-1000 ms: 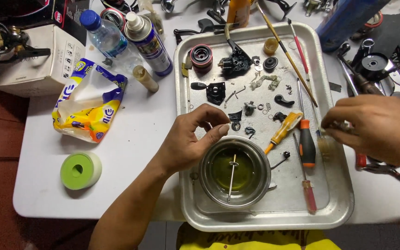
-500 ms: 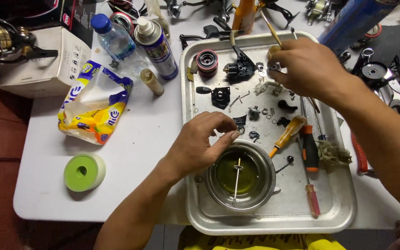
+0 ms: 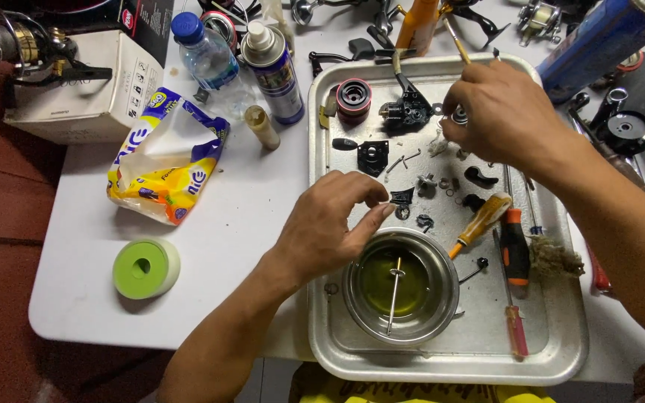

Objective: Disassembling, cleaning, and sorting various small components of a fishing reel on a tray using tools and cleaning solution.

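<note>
Two hands over the tray (image 3: 561,358): left hand (image 3: 330,224) pinched, fingertips nearly together, above the steel bowl (image 3: 401,287) of yellow liquid; right hand (image 3: 502,112) curled, fingers on small parts (image 3: 436,145) beyond the bowl.

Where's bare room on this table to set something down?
Bare white tabletop lies between the yellow snack bag, green tape roll and metal tray. The tray's lower right corner is bare too; its upper half is crowded with small parts.

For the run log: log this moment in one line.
left hand: at bowl rim | right hand: on small parts, tray top | bowl: yellow liquid
</note>
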